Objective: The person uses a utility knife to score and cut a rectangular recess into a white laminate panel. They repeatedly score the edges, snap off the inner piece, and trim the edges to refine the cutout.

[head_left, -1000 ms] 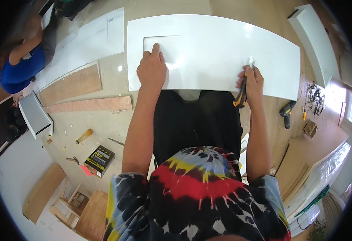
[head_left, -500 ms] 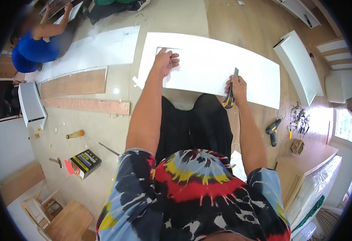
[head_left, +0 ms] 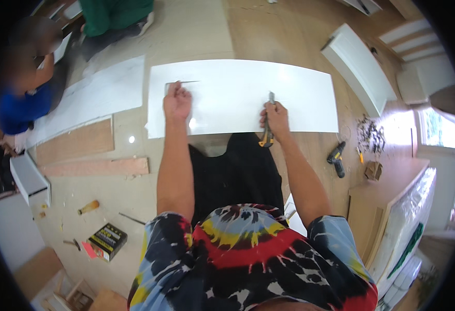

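A long white panel (head_left: pixel 238 98) lies across in front of my knees. Near its left end, thin dark lines (head_left: pixel 190 81) run along two sides of a corner in the white surface. My left hand (head_left: pixel 177 103) is over that corner, its fingers loosely bent and apart, the fingertips at the line; nothing shows in them. My right hand (head_left: pixel 277 120) is wrapped round a black and yellow utility knife (head_left: pixel 266 136). The knife's blade end points away from me over the panel, right of the middle.
A cordless drill (head_left: pixel 336 159) and a heap of dark small parts (head_left: pixel 370 133) lie at the right. Left are wooden boards (head_left: pixel 95 167), a wooden-handled tool (head_left: pixel 88 207) and a black and yellow box (head_left: pixel 108 241). A person in blue (head_left: pixel 25 109) works at the far left.
My view has shifted, so most things sit further left and lower. My left hand's fingers have bent more, beside the dark line. The knife stays in my right hand, its blade end still pointing away.
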`<act>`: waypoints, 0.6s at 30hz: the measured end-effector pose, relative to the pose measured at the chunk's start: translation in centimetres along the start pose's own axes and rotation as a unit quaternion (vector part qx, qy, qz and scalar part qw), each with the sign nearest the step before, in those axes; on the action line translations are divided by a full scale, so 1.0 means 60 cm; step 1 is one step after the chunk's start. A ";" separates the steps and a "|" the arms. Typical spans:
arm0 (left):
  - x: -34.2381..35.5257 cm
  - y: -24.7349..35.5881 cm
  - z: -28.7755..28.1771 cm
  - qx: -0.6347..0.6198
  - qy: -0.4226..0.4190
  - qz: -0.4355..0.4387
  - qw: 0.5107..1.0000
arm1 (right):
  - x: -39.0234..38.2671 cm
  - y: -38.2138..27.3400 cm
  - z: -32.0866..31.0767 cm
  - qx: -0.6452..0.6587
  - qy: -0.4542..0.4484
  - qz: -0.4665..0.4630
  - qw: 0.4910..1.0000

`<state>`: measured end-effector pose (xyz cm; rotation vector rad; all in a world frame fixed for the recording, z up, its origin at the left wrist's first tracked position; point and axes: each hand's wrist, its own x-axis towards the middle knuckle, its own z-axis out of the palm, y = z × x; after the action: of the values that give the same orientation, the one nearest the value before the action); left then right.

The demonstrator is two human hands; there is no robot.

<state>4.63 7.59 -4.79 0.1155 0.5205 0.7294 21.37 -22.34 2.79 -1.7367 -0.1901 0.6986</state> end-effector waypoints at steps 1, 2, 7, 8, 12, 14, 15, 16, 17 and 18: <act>-0.001 -0.003 0.000 0.003 0.007 0.000 1.000 | 0.001 0.004 -0.001 0.004 -0.003 0.003 1.000; -0.006 0.004 0.000 0.011 0.013 0.006 1.000 | 0.000 0.003 0.002 0.020 -0.008 0.006 1.000; -0.089 -0.033 0.085 0.245 0.162 0.039 0.955 | 0.000 0.014 -0.030 0.030 -0.004 0.025 0.999; -0.108 -0.017 0.073 0.340 0.157 0.123 0.919 | -0.004 0.011 -0.024 0.035 0.004 0.019 0.999; -0.178 0.045 -0.002 0.716 0.205 0.389 0.542 | -0.011 0.041 -0.086 -0.074 0.134 -0.035 0.988; -0.208 0.066 -0.031 0.794 0.249 0.396 0.387 | -0.001 0.077 -0.185 -0.186 0.299 0.000 0.936; -0.202 0.051 -0.034 0.793 0.264 0.371 0.405 | 0.020 0.136 -0.294 -0.250 0.367 -0.145 0.884; -0.195 0.056 -0.043 0.795 0.284 0.348 0.409 | 0.026 0.157 -0.331 -0.223 0.410 -0.173 0.867; -0.175 0.067 -0.061 0.782 0.277 0.344 0.440 | 0.035 0.172 -0.363 -0.195 0.450 -0.204 0.847; -0.170 0.071 -0.057 0.792 0.294 0.304 0.440 | 0.029 0.173 -0.370 -0.089 0.474 -0.118 0.868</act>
<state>-5.98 3.74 -2.35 2.0171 1.8109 0.6974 32.41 -42.99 -4.67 -1.9957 0.2256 -0.4082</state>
